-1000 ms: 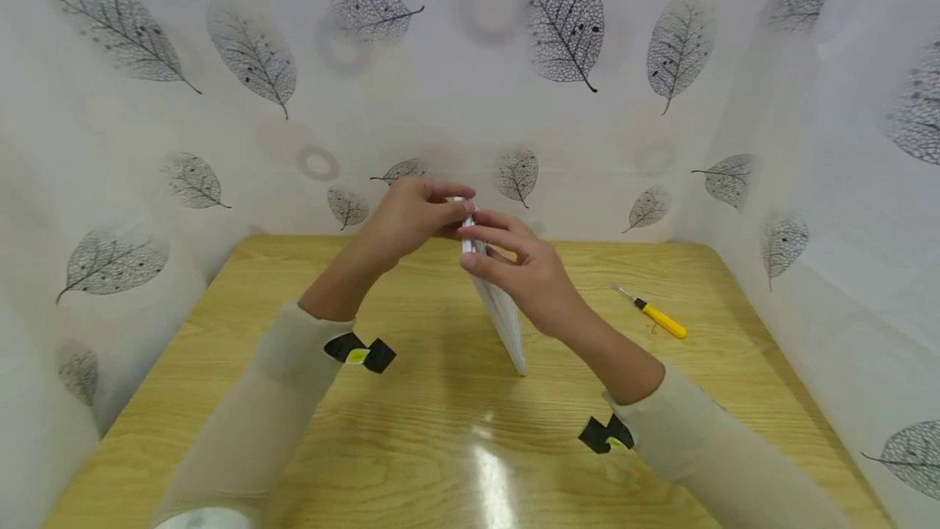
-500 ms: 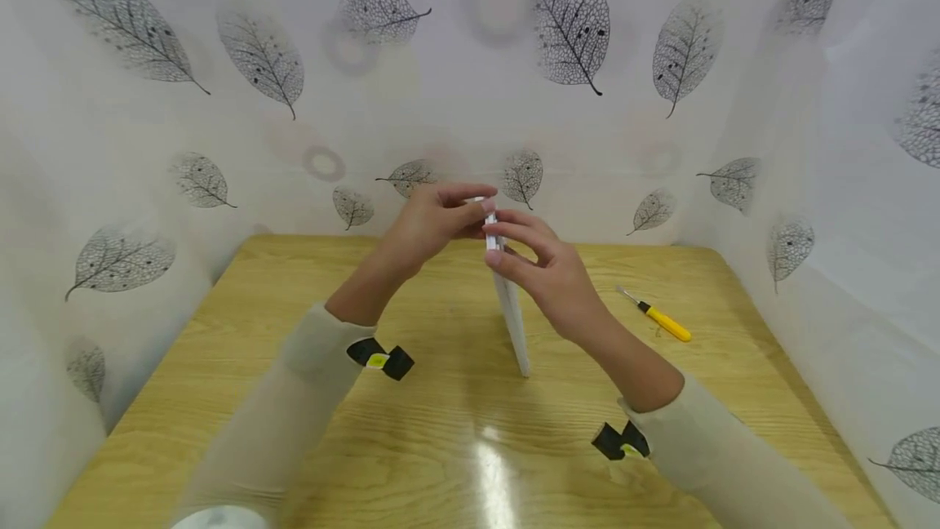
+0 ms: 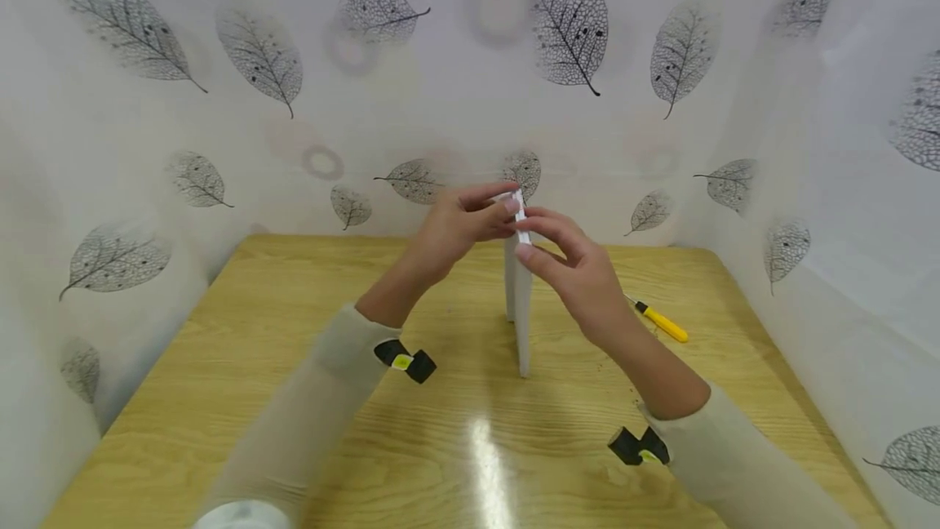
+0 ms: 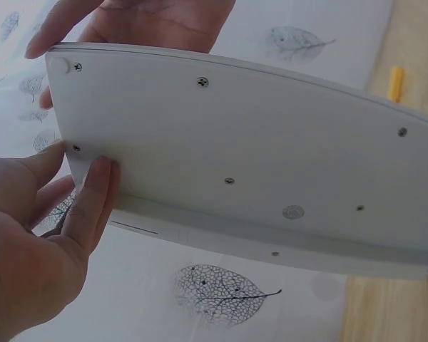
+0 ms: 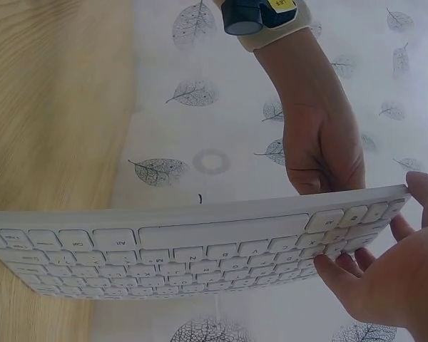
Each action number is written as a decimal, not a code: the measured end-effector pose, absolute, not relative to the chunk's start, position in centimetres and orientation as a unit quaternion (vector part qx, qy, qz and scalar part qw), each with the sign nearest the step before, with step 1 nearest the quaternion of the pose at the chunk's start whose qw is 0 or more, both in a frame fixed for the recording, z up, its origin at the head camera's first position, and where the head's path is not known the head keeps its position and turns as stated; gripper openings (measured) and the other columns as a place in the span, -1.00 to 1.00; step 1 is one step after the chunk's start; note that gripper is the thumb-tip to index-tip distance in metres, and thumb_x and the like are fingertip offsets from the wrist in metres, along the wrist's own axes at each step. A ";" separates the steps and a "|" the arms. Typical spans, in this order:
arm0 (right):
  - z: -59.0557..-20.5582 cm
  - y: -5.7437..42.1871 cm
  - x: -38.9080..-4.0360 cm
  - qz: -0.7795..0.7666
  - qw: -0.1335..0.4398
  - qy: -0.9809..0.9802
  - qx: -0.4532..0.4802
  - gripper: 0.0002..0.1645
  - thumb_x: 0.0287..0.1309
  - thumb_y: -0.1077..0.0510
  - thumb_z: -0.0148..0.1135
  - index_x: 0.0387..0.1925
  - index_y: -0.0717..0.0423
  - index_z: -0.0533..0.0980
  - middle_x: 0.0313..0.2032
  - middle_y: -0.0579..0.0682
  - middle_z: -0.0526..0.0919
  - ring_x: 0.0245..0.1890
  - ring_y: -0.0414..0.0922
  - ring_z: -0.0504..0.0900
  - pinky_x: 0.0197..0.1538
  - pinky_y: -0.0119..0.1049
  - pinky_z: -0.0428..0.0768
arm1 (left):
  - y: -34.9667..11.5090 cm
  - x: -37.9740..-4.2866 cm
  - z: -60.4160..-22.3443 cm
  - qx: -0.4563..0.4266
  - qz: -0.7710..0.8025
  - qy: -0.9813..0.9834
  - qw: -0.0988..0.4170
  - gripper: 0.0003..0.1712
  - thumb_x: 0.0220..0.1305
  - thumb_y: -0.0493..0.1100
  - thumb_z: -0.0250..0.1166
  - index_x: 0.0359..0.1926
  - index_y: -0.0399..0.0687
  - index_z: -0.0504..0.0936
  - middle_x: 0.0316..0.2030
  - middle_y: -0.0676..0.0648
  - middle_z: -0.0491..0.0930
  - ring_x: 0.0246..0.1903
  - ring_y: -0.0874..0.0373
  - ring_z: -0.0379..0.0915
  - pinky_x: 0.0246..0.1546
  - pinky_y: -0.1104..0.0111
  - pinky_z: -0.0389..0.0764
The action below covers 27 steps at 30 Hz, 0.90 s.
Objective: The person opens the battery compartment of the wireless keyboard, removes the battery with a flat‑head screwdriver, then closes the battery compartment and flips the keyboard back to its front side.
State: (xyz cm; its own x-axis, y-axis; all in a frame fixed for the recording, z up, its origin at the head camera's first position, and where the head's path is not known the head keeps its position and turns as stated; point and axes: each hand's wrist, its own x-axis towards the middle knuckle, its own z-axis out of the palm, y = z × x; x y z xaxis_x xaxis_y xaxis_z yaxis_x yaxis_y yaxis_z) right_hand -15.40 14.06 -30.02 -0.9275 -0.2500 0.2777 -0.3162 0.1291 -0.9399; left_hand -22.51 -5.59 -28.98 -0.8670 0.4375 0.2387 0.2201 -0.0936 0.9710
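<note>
On my head view, the slim white plastic keyboard [image 3: 523,304] is held up on its short end at the middle of the pale wood-grained table [image 3: 411,455], its long axis close to vertical. The white back, dotted with dark screws [image 4: 202,83], faces left; the white keys [image 5: 223,231] face right, and the long edge beside the space bar is turned toward the wearer. I can't tell whether the lower end bears on the wood or hangs just above it.

Against the frame from a second ago, I see the left hand [image 3: 457,231], the upper end and the right hand [image 3: 583,280] all shifted right. The lower end has barely moved, so a clear leftward lean has become nearly upright.

The left hand pinches the far part of the upper end, digits on the back and against the end edge. The right hand, fingers curved and somewhat spread, pinches the near upper corner, fingertips on the keys.

Farther right I have a screwdriver with a yellow handle and black collar [image 3: 664,325], lying on the table well apart from the keyboard.
</note>
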 end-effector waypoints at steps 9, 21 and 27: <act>-29.7 15.8 -14.7 0.633 0.062 -0.755 0.160 -0.56 0.42 0.04 0.19 0.22 0.14 0.47 0.39 -0.12 0.39 0.43 -0.13 0.32 0.28 -0.36 0.50 | -3.6 -22.3 -30.9 0.276 0.649 0.706 0.069 -0.24 0.40 -0.07 0.31 0.53 0.22 0.24 0.03 -0.12 0.62 0.04 0.05 0.58 0.21 0.21 0.56; -30.1 18.0 -14.6 0.657 0.081 -0.734 0.154 -0.53 0.44 0.10 0.16 0.29 0.16 0.44 0.26 0.06 0.49 0.22 -0.13 0.49 0.15 -0.48 0.56 | -1.8 -22.6 -34.4 0.292 0.572 0.763 0.066 -0.13 0.36 0.04 0.34 0.57 0.32 0.12 0.33 -0.10 0.27 0.17 -0.04 0.43 0.08 0.10 0.63; -30.3 19.2 -14.4 0.665 0.087 -0.727 0.148 -0.54 0.45 0.10 0.14 0.30 0.13 0.45 0.13 0.03 0.54 0.08 -0.13 0.53 0.09 -0.48 0.58 | -1.0 -22.7 -36.3 0.326 0.574 0.746 0.087 -0.08 0.35 -0.07 0.35 0.59 0.27 0.05 0.48 -0.09 0.10 0.35 -0.12 0.22 0.21 -0.02 0.52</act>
State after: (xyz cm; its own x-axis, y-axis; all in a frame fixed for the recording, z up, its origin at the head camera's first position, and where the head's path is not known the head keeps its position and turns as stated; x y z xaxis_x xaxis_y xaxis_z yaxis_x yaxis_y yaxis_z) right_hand -14.39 19.15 -30.33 -0.9412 -0.0985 0.3232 -0.3306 0.0710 -0.9411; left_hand -22.72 -1.03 -36.29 -0.7721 0.5868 0.2441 0.3862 0.1281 0.9135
